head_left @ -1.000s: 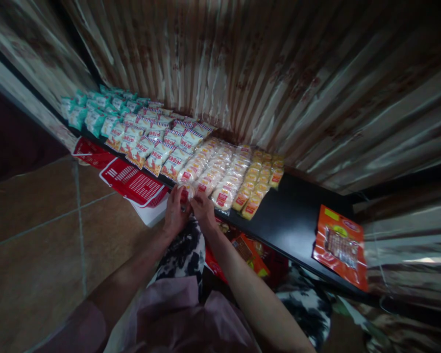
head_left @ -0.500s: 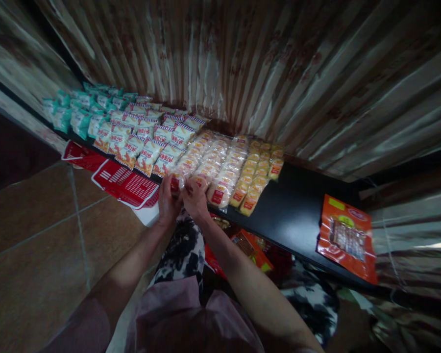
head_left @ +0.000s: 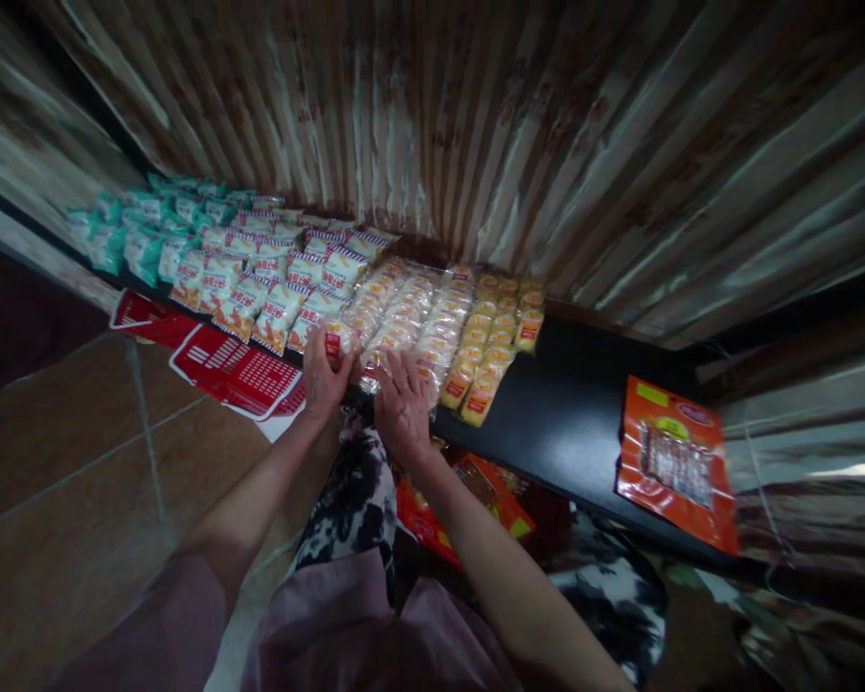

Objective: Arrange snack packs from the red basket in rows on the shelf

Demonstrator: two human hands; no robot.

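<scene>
Rows of small snack packets lie on a black shelf (head_left: 577, 413). My left hand (head_left: 322, 375) is closed round a clear packet with a red label (head_left: 337, 338) at the near end of a row. My right hand (head_left: 402, 402) lies with fingers spread flat over the front packets of the neighbouring row of clear packets (head_left: 410, 322). Yellow packets (head_left: 494, 336) sit to the right of them, white-and-orange packets (head_left: 274, 288) and teal packets (head_left: 140, 231) to the left.
A large orange packet (head_left: 674, 476) lies alone at the right end of the shelf. Red baskets (head_left: 234, 370) stand on the tiled floor (head_left: 64, 452) below left. More orange packets (head_left: 476, 490) sit under the shelf. Corrugated metal wall (head_left: 476, 125) rises behind.
Both hands were together on one clear packet at the shelf's front edge. Now they are apart: the left keeps the packet, the right has spread flat on the row beside it.
</scene>
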